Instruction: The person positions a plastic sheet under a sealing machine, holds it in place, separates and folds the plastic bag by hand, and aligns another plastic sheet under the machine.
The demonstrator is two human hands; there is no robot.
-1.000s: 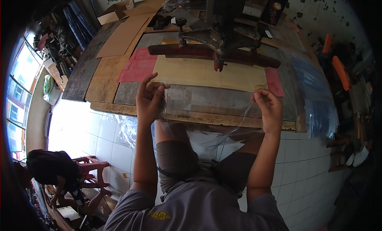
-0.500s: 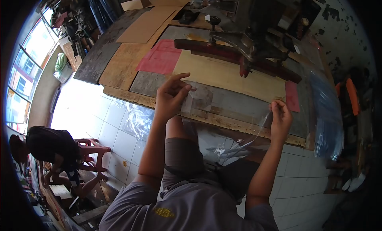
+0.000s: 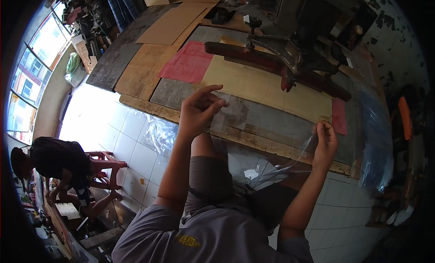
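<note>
Clear plastic sheet point(image 3: 219, 120), pinched in left hand point(image 3: 194, 115) and right hand point(image 3: 325, 140), sags between them and could snag on the table edge point(image 3: 152, 109) through slackness.

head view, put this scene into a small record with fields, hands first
left hand: thumb and finger pinch clear plastic film
right hand: fingertips pinch the same film, near the bench's front edge
film: loose, sagging between the hands
bench: in front of the person
on bench: yellow sheet, pink sheet at its left end, another pink piece at its right
over yellow sheet: long red bar
far left of bench: cardboard
right end: bluish plastic
background: another person, bent forward
</note>
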